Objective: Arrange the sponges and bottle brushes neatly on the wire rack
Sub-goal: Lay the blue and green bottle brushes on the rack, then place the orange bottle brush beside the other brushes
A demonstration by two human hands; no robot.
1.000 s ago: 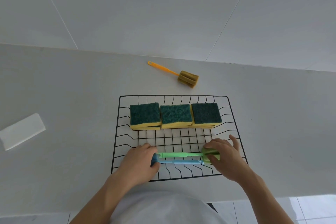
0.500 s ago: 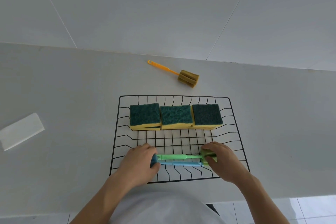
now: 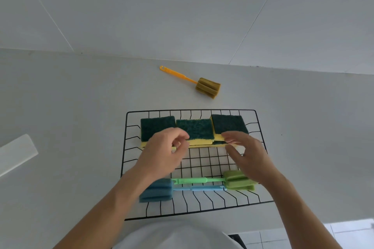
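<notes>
A flat white slab (image 3: 15,152) lies at the left edge. On the wire rack (image 3: 126,147), the left hand (image 3: 162,152) and right hand (image 3: 250,155) hover loosely curled, gripping nothing, before three rough green sponges (image 3: 195,129). Foam-headed blue brush (image 3: 156,190) and green brush (image 3: 238,181) lie lower; the orange brush (image 3: 207,88) is above centre.

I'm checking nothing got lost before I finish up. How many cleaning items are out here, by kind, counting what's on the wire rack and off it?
Green-topped yellow sponges, visible tops on the wire rack: 3
Bottle brushes: 3, namely blue and green on the rack, orange on the counter
Total: 6
</notes>
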